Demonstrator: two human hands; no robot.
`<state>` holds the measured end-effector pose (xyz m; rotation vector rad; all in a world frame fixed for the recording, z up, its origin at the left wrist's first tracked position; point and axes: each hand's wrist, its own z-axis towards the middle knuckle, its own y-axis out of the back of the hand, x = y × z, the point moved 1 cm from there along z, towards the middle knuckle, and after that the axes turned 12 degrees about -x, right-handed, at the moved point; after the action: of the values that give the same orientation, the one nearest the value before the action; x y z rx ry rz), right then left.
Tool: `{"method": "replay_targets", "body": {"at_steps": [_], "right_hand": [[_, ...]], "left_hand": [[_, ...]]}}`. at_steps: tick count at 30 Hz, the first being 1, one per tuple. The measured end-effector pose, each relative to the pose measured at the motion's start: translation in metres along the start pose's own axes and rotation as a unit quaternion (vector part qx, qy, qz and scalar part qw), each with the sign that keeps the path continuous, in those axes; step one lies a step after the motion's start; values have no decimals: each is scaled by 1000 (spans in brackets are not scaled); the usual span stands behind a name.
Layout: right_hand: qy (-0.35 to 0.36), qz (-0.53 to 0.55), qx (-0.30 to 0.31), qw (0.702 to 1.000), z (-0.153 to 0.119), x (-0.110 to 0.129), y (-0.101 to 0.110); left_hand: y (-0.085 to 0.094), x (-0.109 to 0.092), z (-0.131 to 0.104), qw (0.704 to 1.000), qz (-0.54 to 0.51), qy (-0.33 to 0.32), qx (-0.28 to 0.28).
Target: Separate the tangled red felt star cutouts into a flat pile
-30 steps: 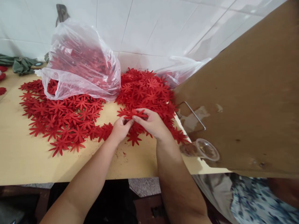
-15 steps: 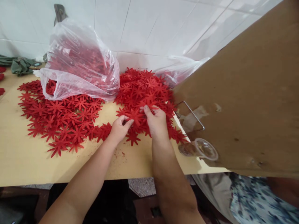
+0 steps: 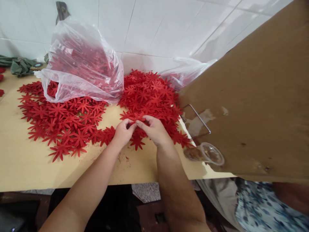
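Both hands meet at a red star-shaped flower piece [image 3: 138,116] in front of the right-hand pile. My left hand [image 3: 123,131] pinches its left side between thumb and fingers. My right hand [image 3: 154,129] is closed on its right side, the thumbs close together at its near edge. Behind them rises a heap of red flower pieces [image 3: 149,90] with many narrow petals. A second spread of red flower pieces [image 3: 60,120] lies to the left, partly under a clear plastic bag [image 3: 84,67] filled with more red pieces.
A tall brown board [image 3: 253,96] with a metal wire handle [image 3: 199,119] stands at the right. By its foot a clear plastic cup [image 3: 204,153] lies on its side. Green fabric [image 3: 23,67] sits far left. Another plastic bag [image 3: 185,71] is behind the heap. A person's patterned clothing [image 3: 265,206] shows lower right.
My right hand has moved left and slightly down, from over the heap to the piece in my left hand. The piece now tilts flatter. My left hand has barely moved.
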<state>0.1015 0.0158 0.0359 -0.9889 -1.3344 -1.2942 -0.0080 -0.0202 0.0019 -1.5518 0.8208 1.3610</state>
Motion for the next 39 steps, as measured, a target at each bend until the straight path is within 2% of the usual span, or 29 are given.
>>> {"method": "replay_targets", "body": {"at_steps": [5,10,14,17,20,22,23,26,29,31,32,34,37,39], "right_hand": [[-1,-5,-100,995,2,1,4],[-8,8,-165,986,9,1,17],[-45,21,-208,977,18,3,28],[-65,12,-200,978,21,7,33],[-64,2,-132,989,19,9,29],[-50,-9,-97,994,18,6,25],[-41,-15,-101,994,19,4,24],[4,-42,-192,980,29,-2,30],[105,-153,-308,933,39,-1,46],[185,-253,-334,889,39,3,52],[213,-284,-327,876,35,6,51],[248,-287,-276,883,22,9,40],[279,-252,-103,921,-5,8,3],[314,-287,26,905,-22,4,-25]], "left_hand": [[1,1,0,1000,28,8,-6],[1,-3,-1,999,23,26,-10],[1,-5,-1,999,18,37,-17],[0,-3,-1,999,11,43,-17],[-2,-2,-2,999,-15,42,-1],[-3,-3,-4,999,-18,39,8],[-4,-4,-5,999,-16,38,7],[-1,-9,-5,998,-35,36,-23],[5,-15,-3,990,-113,37,-77],[10,-18,0,976,-173,54,-120],[13,-20,2,967,-201,64,-141],[19,-22,5,948,-253,74,-178],[31,-27,11,921,-313,55,-225],[40,-31,15,901,-350,44,-253]]}}
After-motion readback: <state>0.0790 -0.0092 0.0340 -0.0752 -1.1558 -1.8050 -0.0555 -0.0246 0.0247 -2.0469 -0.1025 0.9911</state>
